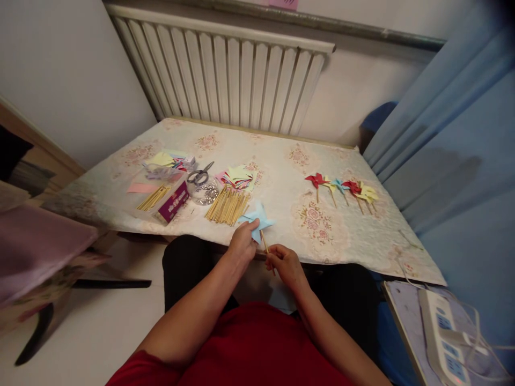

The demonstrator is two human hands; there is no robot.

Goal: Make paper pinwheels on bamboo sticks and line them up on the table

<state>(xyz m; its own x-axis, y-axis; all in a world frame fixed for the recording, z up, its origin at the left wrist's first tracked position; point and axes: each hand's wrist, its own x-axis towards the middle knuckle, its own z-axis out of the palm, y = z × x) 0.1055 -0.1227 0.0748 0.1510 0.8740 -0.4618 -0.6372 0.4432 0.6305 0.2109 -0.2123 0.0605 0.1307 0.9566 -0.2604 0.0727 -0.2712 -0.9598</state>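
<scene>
left hand point(242, 242) pinching light blue pinwheel point(256, 220) at near table edge; right hand point(285, 262) closed on its wooden stick point(265, 245) just below. looks mid-assembly. off to the right, five finished pinwheels point(341, 187) lined up. just ahead-left, loose sticks point(227, 206) and folded paper point(238, 177) left to use.

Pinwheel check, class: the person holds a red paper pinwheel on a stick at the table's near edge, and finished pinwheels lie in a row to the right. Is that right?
Not quite. In the head view, the pinwheel is light blue, not red. The left hand grips its paper and the right hand its stick, at the table's near edge. The finished pinwheels do lie in a row to the right.
</scene>
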